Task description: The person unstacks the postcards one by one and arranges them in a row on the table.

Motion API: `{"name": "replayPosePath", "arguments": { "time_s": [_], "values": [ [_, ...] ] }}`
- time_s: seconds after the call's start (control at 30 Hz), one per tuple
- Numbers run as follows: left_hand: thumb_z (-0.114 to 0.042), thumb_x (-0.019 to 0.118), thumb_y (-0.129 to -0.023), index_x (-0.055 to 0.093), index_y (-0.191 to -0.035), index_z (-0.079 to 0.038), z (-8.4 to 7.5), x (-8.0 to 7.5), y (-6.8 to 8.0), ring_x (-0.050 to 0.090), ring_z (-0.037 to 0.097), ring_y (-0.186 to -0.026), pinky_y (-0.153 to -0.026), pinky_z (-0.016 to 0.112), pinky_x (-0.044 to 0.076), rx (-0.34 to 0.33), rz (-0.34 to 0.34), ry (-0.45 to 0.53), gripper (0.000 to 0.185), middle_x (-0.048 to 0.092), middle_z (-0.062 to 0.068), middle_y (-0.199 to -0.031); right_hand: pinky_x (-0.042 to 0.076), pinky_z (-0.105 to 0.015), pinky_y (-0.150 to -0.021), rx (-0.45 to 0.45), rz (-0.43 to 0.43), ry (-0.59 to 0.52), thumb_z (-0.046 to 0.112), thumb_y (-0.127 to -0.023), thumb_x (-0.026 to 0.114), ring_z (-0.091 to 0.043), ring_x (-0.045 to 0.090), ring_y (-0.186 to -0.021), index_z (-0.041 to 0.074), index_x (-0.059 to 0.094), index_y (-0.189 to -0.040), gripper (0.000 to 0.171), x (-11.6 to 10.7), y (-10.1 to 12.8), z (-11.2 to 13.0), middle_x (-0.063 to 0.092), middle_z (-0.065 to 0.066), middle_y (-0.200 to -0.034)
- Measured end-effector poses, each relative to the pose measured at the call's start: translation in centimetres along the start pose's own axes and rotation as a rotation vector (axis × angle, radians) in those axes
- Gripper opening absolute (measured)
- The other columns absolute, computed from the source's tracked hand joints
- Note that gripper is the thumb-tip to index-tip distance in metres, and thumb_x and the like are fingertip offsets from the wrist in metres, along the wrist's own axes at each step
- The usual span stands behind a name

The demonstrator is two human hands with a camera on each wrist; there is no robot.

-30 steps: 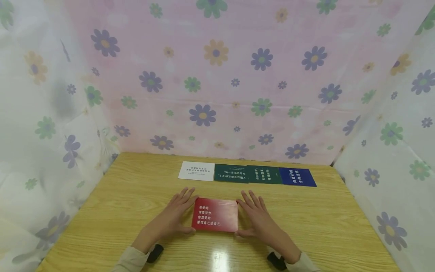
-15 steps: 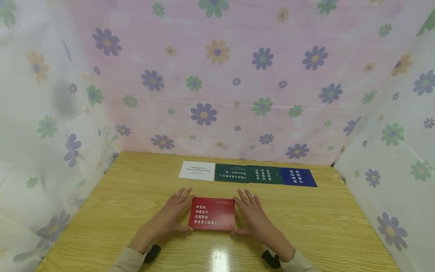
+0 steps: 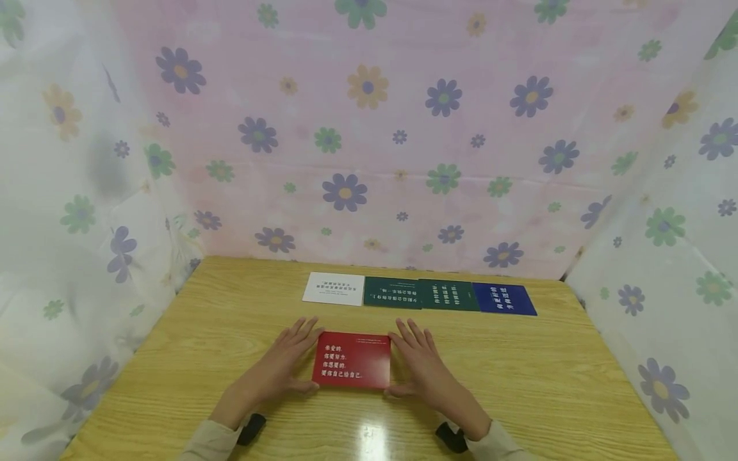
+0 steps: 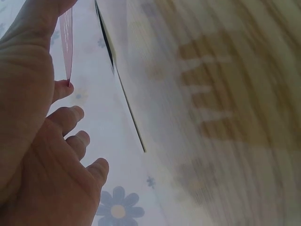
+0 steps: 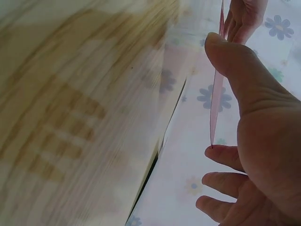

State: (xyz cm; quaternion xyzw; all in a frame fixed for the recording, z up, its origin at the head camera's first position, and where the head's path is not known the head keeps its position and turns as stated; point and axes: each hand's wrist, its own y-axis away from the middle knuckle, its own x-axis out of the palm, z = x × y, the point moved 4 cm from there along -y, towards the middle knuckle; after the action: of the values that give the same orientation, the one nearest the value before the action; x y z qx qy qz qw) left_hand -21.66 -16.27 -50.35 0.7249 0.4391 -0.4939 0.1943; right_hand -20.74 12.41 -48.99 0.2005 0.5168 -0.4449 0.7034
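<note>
A red card (image 3: 353,360) with white lettering lies level between the two hands in the head view, in front of the person. The left hand (image 3: 278,368) grips its left short side, thumb at the near corner and index finger at the far one. Opposite, the right hand (image 3: 423,370) holds the right side in the same way, its other fingers spread. Both wrist views show the card (image 4: 67,47) nearly edge-on, as a thin pink strip, raised over the tabletop. An index fingertip (image 5: 212,151) of the right hand touches the card's far corner.
Along the back of the wooden table (image 3: 230,307) runs a row of flat cards: a white card (image 3: 323,296), two dark green cards (image 3: 398,301) and a blue card (image 3: 527,308). A flowered curtain (image 3: 369,141) encloses the table at the back and sides.
Both hands and the red card have shifted a little to the left and slightly away from the person. The grip looks the same, and the back row stays put.
</note>
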Motion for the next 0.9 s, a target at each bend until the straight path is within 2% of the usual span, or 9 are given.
{"name": "replayPosePath", "arguments": {
  "time_s": [0.3, 0.9],
  "values": [
    [-0.029, 0.093, -0.072, 0.039, -0.155, -0.002, 0.5, -0.7, 0.4, 0.02, 0.05, -0.151, -0.12, 0.068, 0.019, 0.0, -0.012, 0.024, 0.102, 0.027, 0.022, -0.165, 0.017, -0.072, -0.119, 0.029, 0.031, -0.026, 0.045, -0.07, 0.092, -0.048, 0.023, -0.151, 0.001, 0.048, -0.148, 0.101, 0.6, -0.8, 0.5, 0.031, -0.024, -0.163],
    [-0.029, 0.093, -0.072, 0.04, -0.155, -0.002, 3.0, -1.7, 0.9, 0.018, 0.049, -0.152, -0.121, 0.067, 0.017, -0.039, 0.012, 0.032, 0.102, 0.027, 0.022, -0.165, 0.018, -0.068, -0.121, 0.08, 0.068, -0.024, 0.045, -0.071, 0.092, -0.045, 0.022, -0.153, 0.005, 0.048, -0.149, 0.097, 1.6, -3.1, 1.7, 0.032, -0.022, -0.163]
  ]
}}
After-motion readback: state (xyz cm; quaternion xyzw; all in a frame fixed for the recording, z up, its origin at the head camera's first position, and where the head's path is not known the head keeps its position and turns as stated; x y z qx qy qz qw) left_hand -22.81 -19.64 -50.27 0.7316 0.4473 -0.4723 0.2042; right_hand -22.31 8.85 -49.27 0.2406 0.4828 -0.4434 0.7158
